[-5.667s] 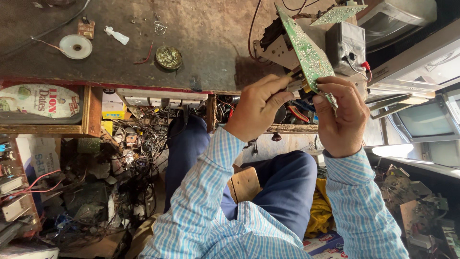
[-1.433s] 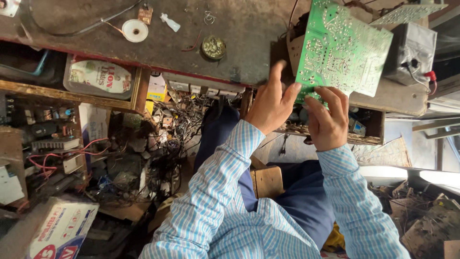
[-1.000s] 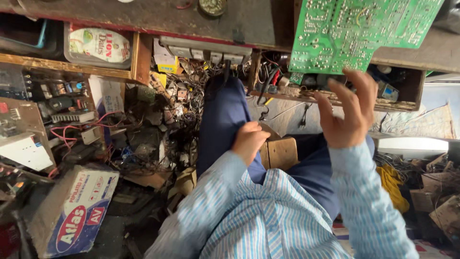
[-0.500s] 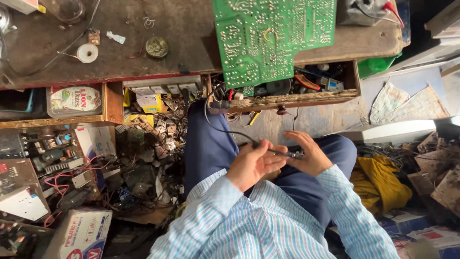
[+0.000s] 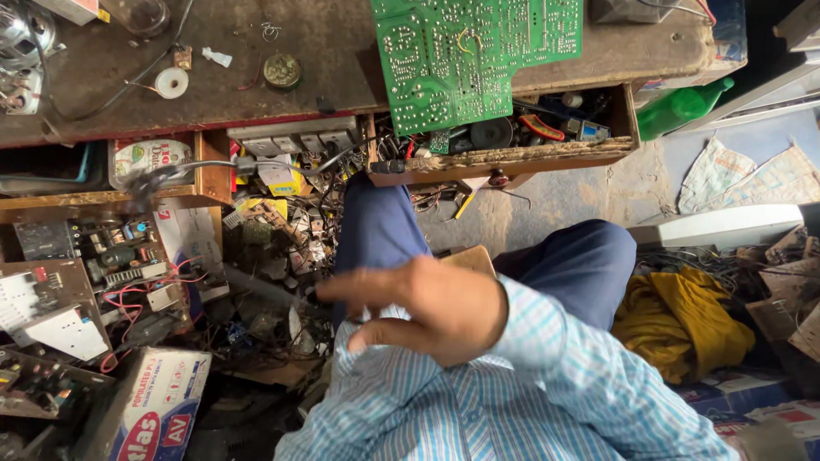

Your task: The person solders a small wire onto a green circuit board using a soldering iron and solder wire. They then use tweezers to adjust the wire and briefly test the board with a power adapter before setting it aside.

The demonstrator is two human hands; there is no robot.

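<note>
one head camera looks steeply down, close over lap and workbench [image 5: 256,51].

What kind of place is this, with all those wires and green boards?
It looks like an electronics repair workshop. A big green circuit board lies on the worn workbench, an open drawer holds small parts, and tangled wires and old boards pile up below. One hand is held near the person's lap.

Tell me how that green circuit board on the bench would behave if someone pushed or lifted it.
The green circuit board looks like a stiff flat sheet, so it would probably keep its shape rather than flop. One corner hangs over the open drawer, so a push toward the bench edge might tip it off. Its solder side faces up, likely prickly and fragile at the joints.
</note>
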